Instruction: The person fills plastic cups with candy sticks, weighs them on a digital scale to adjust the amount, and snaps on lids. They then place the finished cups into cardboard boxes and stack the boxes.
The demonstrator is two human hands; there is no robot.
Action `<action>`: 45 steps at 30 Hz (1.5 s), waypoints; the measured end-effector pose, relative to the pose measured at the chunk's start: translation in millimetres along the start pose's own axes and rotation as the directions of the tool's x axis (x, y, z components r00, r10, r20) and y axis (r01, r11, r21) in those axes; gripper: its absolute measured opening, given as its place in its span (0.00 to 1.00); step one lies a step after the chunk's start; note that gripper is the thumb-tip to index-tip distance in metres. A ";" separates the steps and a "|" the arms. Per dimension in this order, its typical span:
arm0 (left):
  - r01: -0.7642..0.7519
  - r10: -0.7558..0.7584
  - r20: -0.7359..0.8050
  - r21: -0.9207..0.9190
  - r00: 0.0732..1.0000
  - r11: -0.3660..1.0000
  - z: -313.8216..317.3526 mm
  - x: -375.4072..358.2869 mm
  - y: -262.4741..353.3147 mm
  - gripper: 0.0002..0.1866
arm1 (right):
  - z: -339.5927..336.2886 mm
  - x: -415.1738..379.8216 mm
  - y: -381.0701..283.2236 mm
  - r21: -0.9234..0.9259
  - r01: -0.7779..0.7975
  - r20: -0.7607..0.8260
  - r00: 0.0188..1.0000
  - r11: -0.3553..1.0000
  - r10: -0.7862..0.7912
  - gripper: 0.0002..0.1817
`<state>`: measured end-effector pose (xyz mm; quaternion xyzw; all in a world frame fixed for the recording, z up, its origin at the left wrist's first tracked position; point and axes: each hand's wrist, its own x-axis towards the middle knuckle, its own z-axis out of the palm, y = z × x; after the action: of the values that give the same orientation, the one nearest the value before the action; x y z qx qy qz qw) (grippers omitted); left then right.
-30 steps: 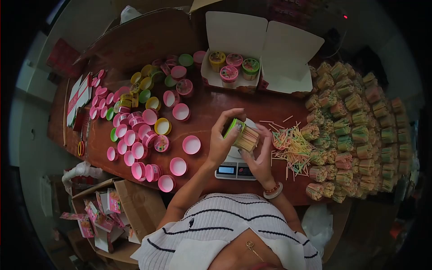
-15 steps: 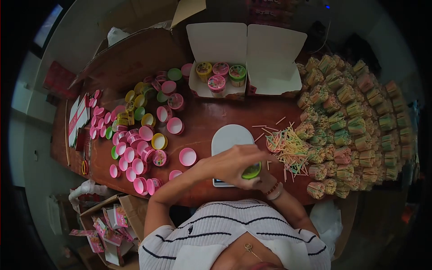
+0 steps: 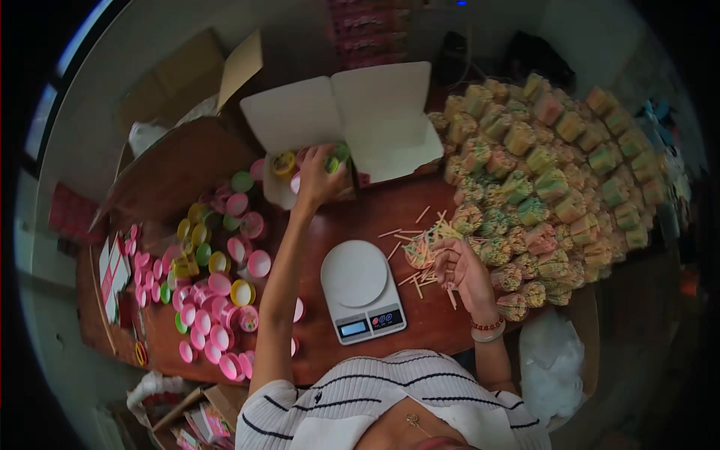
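My left hand point(image 3: 324, 178) reaches into the left white box point(image 3: 289, 124), its fingers closed around a small green-lidded tub point(image 3: 332, 164). A yellow-lidded tub point(image 3: 283, 164) stands beside it in the same box, and another green lid point(image 3: 342, 151) shows behind the fingers. The left hand partly hides the pink tub in there. My right hand point(image 3: 463, 274) hovers at the edge of a loose pile of pastel sticks point(image 3: 426, 251), fingers loosely curled and apart, holding nothing that I can see. Between both arms lies a white kitchen scale point(image 3: 356, 277) with a bare round plate and lit display.
Pink, yellow and green open cups and lids point(image 3: 217, 285) crowd the table's left side. Many bundles of pastel sticks point(image 3: 551, 187) are stacked at right. A second white box point(image 3: 386, 124) stands open at the back. Yellow-handled scissors point(image 3: 140, 352) lie at far left.
The green-lidded tub, held by both hands over the scale before, is in the left box with my left hand. My right hand has moved right, toward the stick pile. The view has shifted.
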<state>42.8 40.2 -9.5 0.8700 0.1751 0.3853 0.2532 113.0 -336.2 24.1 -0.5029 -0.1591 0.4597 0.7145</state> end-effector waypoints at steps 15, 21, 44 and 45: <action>-0.231 0.179 0.162 0.406 0.970 0.884 29.6 -10.9 -16.1 0.29 | -178.6 -41.5 -248.8 -0.953 -0.299 0.063 -0.018 -0.054 -0.998 0.30; -0.114 0.067 0.208 0.226 0.976 0.967 7.7 -29.1 -9.1 0.27 | -372.1 -72.1 -333.6 -0.682 -0.730 -0.005 -0.039 0.032 -0.999 0.54; 0.506 -0.550 -0.120 0.583 0.827 0.635 -280.6 -206.0 -143.5 0.17 | 72.4 24.3 40.1 -0.605 0.394 0.145 0.909 0.692 -0.391 0.39; 0.500 -0.545 -0.112 0.578 0.831 0.645 -273.3 -198.8 -132.4 0.17 | 86.8 28.0 56.5 -0.635 0.407 0.178 0.904 0.656 -0.388 0.38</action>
<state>-306.7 131.7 -44.2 0.8296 0.5188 0.1907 0.0793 39.8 -259.6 7.2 -0.6684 -0.4261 0.2128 0.5713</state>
